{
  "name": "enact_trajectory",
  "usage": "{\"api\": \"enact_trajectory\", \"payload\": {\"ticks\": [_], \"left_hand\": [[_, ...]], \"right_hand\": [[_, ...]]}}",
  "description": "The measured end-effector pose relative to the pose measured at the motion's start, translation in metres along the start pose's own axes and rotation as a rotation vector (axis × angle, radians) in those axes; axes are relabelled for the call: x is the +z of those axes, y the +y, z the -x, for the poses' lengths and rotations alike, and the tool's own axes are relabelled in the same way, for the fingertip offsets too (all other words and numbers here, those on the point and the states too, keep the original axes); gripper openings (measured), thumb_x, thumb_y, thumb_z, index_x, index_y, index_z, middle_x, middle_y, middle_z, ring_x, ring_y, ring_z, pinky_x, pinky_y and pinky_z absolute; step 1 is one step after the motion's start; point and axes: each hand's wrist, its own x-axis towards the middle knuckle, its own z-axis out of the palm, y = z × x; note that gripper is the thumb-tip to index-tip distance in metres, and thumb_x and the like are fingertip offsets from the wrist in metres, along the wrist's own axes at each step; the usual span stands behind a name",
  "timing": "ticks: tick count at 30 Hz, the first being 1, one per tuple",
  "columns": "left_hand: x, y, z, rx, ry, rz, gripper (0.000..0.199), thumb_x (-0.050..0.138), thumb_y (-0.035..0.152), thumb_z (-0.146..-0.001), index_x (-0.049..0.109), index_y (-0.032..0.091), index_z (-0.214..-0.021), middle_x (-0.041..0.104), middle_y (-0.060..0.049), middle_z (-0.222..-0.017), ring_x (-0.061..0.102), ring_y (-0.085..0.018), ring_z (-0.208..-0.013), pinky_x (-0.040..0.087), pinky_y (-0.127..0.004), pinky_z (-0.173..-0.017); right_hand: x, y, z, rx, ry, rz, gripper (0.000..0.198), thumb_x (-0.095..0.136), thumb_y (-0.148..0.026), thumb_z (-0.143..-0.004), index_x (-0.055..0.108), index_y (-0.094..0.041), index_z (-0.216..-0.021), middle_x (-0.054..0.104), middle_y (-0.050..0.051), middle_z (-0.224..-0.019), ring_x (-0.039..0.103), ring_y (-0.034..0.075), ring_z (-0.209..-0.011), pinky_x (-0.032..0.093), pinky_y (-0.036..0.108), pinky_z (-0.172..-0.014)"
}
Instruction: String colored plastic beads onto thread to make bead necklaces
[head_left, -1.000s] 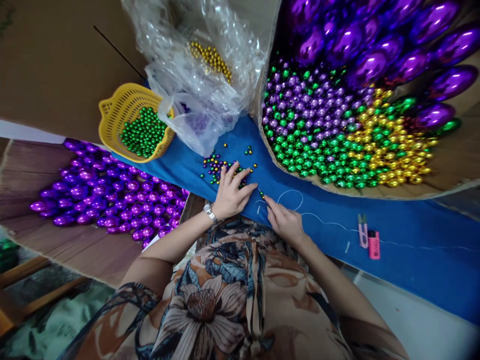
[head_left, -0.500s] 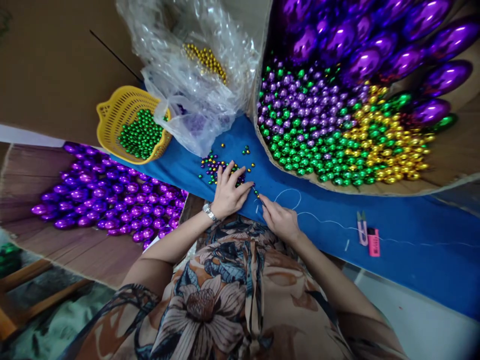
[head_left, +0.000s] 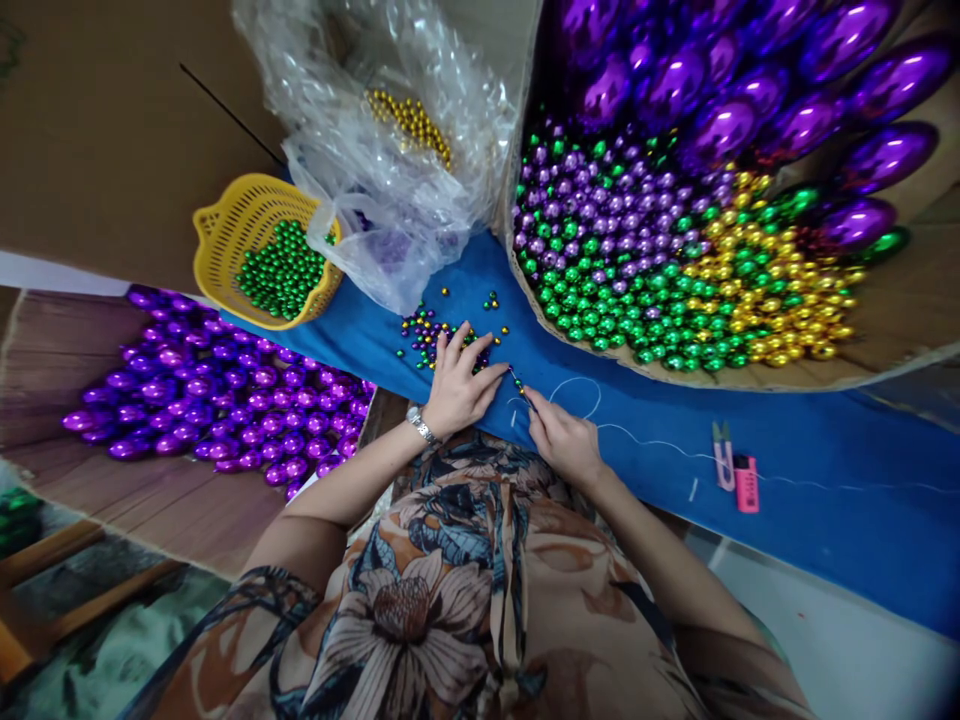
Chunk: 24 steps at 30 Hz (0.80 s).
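Observation:
My left hand, with a watch at the wrist, lies spread over a scatter of small green, purple and gold beads on the blue cloth. Its index fingertip is close to a short row of beads. My right hand pinches a thin needle, and those beads sit in line at its far end. White thread loops on the cloth beside this hand and runs off to the right.
A yellow basket holds green beads. Beside it lies a clear plastic bag. Cardboard boxes hold more beads and purple ornaments. Thread snips and a pink lighter lie at right.
My right hand and the needle have shifted slightly to the right, away from my left fingertips. My left hand stays over the loose beads, almost unmoved.

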Motion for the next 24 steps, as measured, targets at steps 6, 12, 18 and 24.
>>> {"api": "enact_trajectory", "payload": {"ticks": [6, 12, 18, 24], "left_hand": [[0.000, 0.000, -0.001, -0.020, -0.037, 0.008, 0.023, 0.055, 0.033, -0.092, 0.069, 0.031, -0.110, 0.049, -0.007, -0.142, 0.024, -0.034, -0.146, 0.019, -0.065, -0.115], [0.000, 0.003, 0.000, 0.022, -0.033, -0.001, 0.022, 0.057, 0.032, -0.091, 0.071, 0.031, -0.108, 0.049, -0.007, -0.141, 0.024, -0.035, -0.146, 0.019, -0.066, -0.115], [-0.005, -0.002, -0.001, -0.026, -0.006, 0.028, 0.023, 0.055, 0.033, -0.092, 0.069, 0.029, -0.110, 0.052, -0.007, -0.140, 0.027, -0.032, -0.145, 0.019, -0.063, -0.116], [-0.004, -0.010, -0.014, -0.114, 0.022, -0.028, 0.031, 0.052, 0.034, -0.093, 0.063, 0.026, -0.120, 0.050, -0.011, -0.140, 0.025, -0.035, -0.145, 0.021, -0.064, -0.115]], "right_hand": [[-0.002, 0.000, 0.001, 0.021, -0.054, 0.013, 0.040, 0.041, -0.030, -0.099, 0.058, -0.025, -0.134, 0.075, 0.002, -0.102, 0.067, 0.008, -0.069, 0.045, 0.018, -0.060], [0.000, 0.001, -0.005, -0.011, -0.083, 0.094, 0.042, 0.040, -0.031, -0.099, 0.057, -0.025, -0.136, 0.075, 0.003, -0.091, 0.064, 0.009, -0.062, 0.041, 0.021, -0.058], [0.003, -0.001, -0.027, -0.039, -0.063, 0.126, 0.041, 0.040, -0.030, -0.100, 0.056, -0.024, -0.137, 0.074, 0.003, -0.084, 0.063, 0.009, -0.061, 0.039, 0.023, -0.060], [0.000, 0.000, -0.042, 0.013, -0.068, 0.060, 0.042, 0.036, -0.032, -0.101, 0.056, -0.023, -0.137, 0.074, 0.005, -0.096, 0.065, 0.010, -0.068, 0.039, 0.021, -0.060]]}}
